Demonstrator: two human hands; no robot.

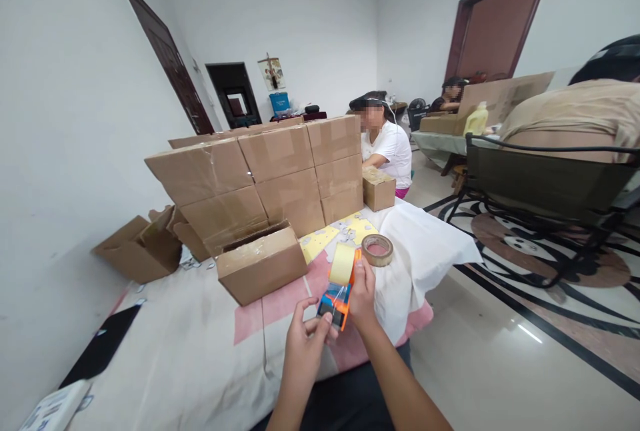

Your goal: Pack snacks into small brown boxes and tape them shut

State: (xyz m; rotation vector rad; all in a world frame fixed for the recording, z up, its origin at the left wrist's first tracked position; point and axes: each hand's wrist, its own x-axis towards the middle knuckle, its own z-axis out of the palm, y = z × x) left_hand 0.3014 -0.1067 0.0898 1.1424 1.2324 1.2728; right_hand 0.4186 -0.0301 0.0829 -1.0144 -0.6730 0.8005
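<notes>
My right hand point(363, 291) is wrapped round an orange and blue tape dispenser point(345, 308), which carries a pale yellow roll of packing tape point(343, 264). At the dispenser's lower front end, the fingers of my left hand point(306, 334) are bent and pinch at its edge; whether they hold the tape end itself I cannot make out. A brown roll of tape point(377, 250) lies on the cloth just beyond my right hand. To the left of the dispenser stands a small cardboard box point(265, 261).
Several taped cardboard boxes point(287, 178) form a wall across the table. Behind it sits a person in white point(393, 154), near a small box point(379, 189). Opened cartons point(143, 248) lie at the left. A folding chair point(545, 184) with a seated person stands at the right.
</notes>
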